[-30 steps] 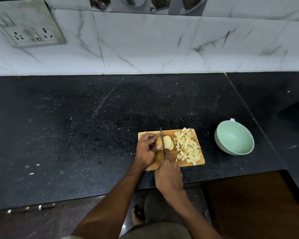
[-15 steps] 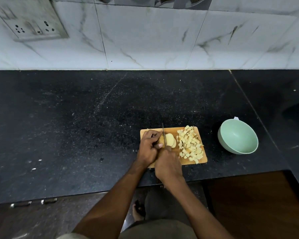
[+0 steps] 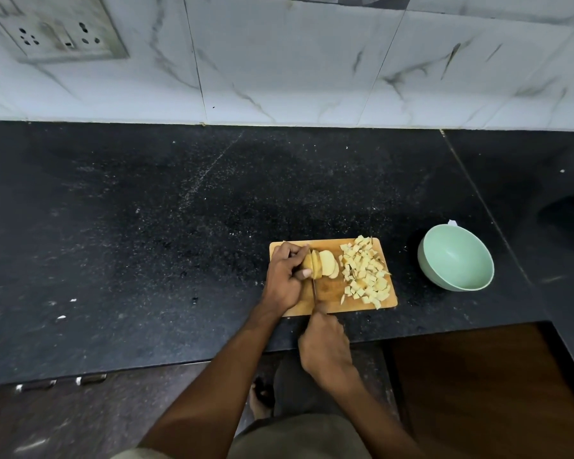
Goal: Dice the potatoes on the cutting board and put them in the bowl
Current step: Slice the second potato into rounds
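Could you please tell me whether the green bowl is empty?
Empty: the bowl shows bare green inside; the dice lie on the board.

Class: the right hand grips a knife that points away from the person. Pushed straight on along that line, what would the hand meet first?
Probably the potato that the left hand steadies, since the right hand points along the knife; depth is unclear.

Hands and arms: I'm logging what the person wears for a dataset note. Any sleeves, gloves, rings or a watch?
Both forearms are bare up to the picture's lower edge, with no sleeves showing. The left hand and the right hand wear no gloves; no ring, watch or band can be seen on either.
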